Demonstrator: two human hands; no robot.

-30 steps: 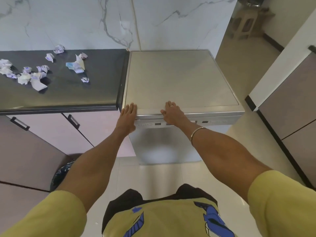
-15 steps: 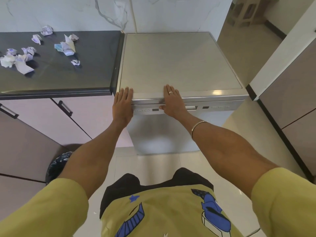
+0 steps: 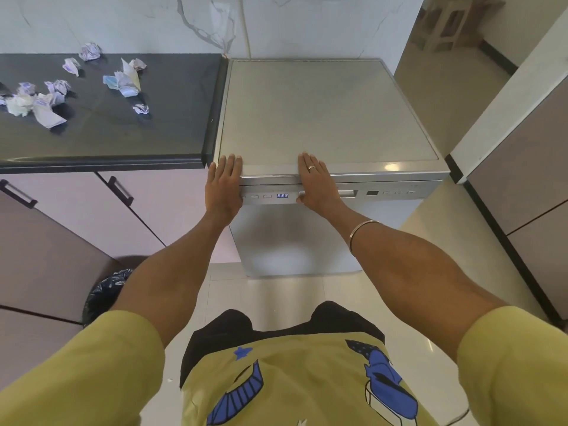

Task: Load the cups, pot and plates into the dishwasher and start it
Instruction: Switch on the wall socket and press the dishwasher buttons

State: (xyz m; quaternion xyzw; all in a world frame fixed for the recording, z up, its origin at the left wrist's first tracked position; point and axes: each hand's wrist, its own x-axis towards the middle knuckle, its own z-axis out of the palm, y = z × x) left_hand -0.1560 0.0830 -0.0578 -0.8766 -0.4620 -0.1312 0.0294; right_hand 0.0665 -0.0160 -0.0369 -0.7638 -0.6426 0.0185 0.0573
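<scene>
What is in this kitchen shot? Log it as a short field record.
appliance: dishwasher, door closed
display: control panel display lit blue
left hand: left hand flat on the front left corner
right hand: right hand flat over the top edge, thumb on the panel
counter: black countertop with crumpled papers
dishes: none in view

One dishwasher (image 3: 325, 118), two hands, left (image 3: 223, 187) and right (image 3: 316, 182), about nine crumpled papers (image 3: 124, 79), two cabinet handles (image 3: 121, 190)
</scene>
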